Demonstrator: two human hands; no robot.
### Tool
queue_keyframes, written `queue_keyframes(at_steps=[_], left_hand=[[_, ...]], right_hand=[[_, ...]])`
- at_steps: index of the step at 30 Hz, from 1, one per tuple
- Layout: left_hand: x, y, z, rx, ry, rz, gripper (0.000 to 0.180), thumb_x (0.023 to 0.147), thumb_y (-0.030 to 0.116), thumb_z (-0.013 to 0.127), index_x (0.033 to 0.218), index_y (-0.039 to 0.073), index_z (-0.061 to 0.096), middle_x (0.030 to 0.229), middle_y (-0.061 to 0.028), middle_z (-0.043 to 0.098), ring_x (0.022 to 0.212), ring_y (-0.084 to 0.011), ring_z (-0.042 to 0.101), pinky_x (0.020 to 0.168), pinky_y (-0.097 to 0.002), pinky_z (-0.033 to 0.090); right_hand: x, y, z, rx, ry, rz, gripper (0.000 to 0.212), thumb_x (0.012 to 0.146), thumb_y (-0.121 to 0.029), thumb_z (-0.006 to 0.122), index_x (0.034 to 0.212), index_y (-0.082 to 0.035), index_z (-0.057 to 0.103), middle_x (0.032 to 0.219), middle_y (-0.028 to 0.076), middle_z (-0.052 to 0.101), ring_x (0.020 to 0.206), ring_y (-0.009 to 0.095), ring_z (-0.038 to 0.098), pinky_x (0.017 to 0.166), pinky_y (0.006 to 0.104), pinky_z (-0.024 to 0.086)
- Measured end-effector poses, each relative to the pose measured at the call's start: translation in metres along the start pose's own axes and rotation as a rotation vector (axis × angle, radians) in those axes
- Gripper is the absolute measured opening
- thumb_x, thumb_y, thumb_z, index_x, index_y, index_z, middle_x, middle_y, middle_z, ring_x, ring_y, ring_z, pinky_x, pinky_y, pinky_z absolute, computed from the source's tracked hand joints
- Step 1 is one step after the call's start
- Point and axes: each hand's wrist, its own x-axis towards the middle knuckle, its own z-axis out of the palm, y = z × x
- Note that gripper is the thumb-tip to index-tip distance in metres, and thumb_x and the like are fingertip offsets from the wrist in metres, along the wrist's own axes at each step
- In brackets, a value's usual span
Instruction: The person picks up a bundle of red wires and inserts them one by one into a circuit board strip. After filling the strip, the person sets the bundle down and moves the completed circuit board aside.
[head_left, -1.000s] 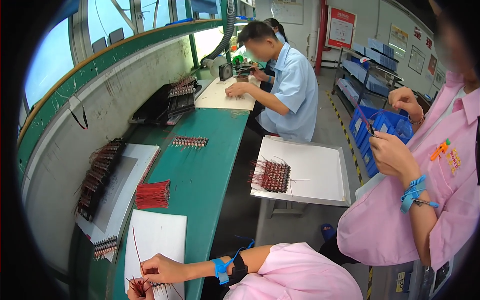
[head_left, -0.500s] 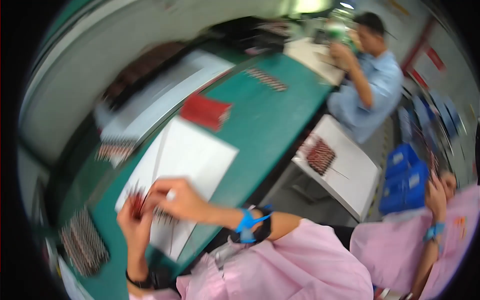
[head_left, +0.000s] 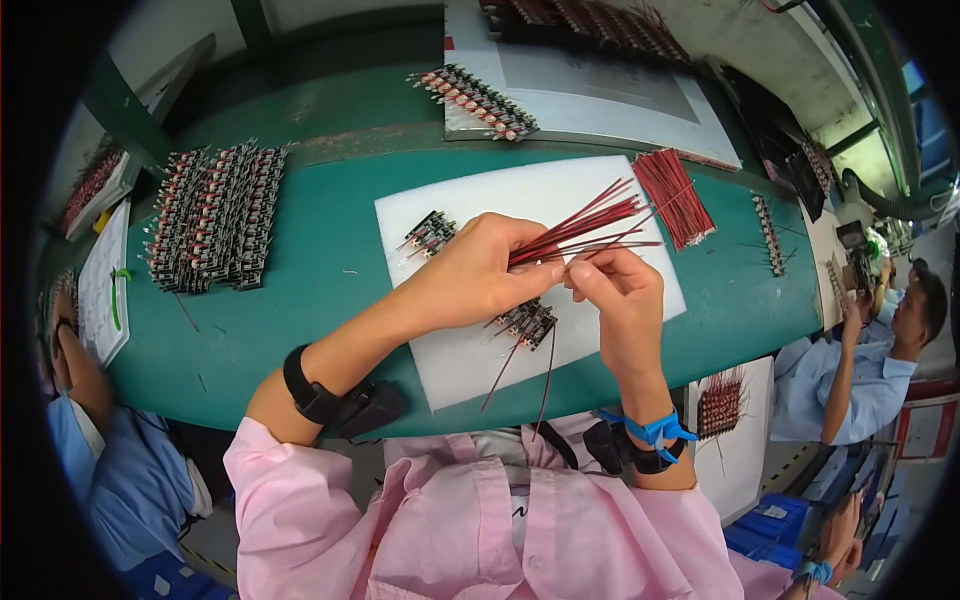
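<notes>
My left hand (head_left: 490,272) is closed around a bundle of thin dark red wires (head_left: 590,222), which fans out up and to the right. My right hand (head_left: 622,290) pinches at the left thumb tip, beside the bundle; what lies between its fingertips is too small to make out. Both hands are above a white foam sheet (head_left: 450,370). On the sheet, partly hidden by my left hand and forearm, lie small black circuit boards (head_left: 528,322), some with red wires trailing toward me. More of these boards (head_left: 432,232) show beyond the left wrist.
On the green table (head_left: 330,350), several rows of circuit boards (head_left: 215,215) stand at left. A pile of red wires (head_left: 675,198) lies by the sheet's far right corner. Another board strip (head_left: 475,100) rests at the back. A co-worker in blue (head_left: 850,385) sits at right.
The view has swung round and levelled, and the blur has gone. My left hand still holds the red wires, now fanned out to the right. My right hand stays beside them.
</notes>
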Motion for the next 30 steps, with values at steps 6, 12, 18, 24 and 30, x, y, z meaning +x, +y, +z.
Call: queue_keyframes(at_steps=[6,12,18,24,30], left_hand=[[0.006,-0.012,-0.002,0.158,0.021,0.006,0.021,0.072,0.014,0.054,0.072,-0.007,0.055,0.051,-0.0108,0.047,0.046,-0.0148,0.042,0.045,-0.0299,0.034],[0.011,-0.02,-0.005,0.149,-0.039,-0.119,0.018,0.073,0.014,0.056,0.074,-0.005,0.056,0.054,-0.0015,0.044,0.051,-0.0062,0.036,0.045,-0.0234,0.03],[0.013,-0.027,-0.002,0.126,-0.009,-0.082,0.02,0.071,0.015,0.056,0.071,-0.005,0.056,0.049,-0.0029,0.041,0.047,-0.0078,0.035,0.043,-0.0257,0.03],[0.011,-0.024,-0.003,0.118,-0.002,-0.099,0.021,0.07,0.016,0.056,0.069,-0.005,0.055,0.048,-0.003,0.039,0.046,-0.0084,0.035,0.042,-0.0255,0.029],[0.013,-0.027,-0.009,0.261,-0.009,-0.1,0.022,0.071,0.017,0.056,0.067,-0.004,0.054,0.048,-0.0032,0.038,0.046,-0.0086,0.033,0.041,-0.0255,0.028]], right_hand=[[0.005,0.009,0.0,-0.21,-0.012,-0.077,0.011,0.073,-0.006,0.058,0.079,0.004,0.056,0.074,0.005,0.057,0.066,0.008,0.051,0.059,0.0201,0.039],[0.01,0.015,-0.009,-0.241,-0.066,0.057,0.012,0.072,-0.005,0.059,0.079,0.005,0.057,0.074,0.005,0.057,0.067,0.009,0.051,0.061,0.0202,0.039],[0.01,0.025,-0.003,-0.16,0.025,0.045,0.01,0.073,-0.006,0.059,0.076,0.003,0.056,0.072,0.005,0.057,0.064,0.008,0.049,0.058,0.0201,0.038],[0.007,0.025,0.001,-0.104,0.054,0.068,0.009,0.073,-0.005,0.059,0.075,0.003,0.056,0.073,0.005,0.057,0.063,0.009,0.049,0.057,0.021,0.038],[0.007,0.031,-0.006,-0.16,-0.005,0.084,0.007,0.072,-0.003,0.059,0.073,0.003,0.057,0.071,0.004,0.057,0.06,0.008,0.047,0.056,0.0199,0.037]])
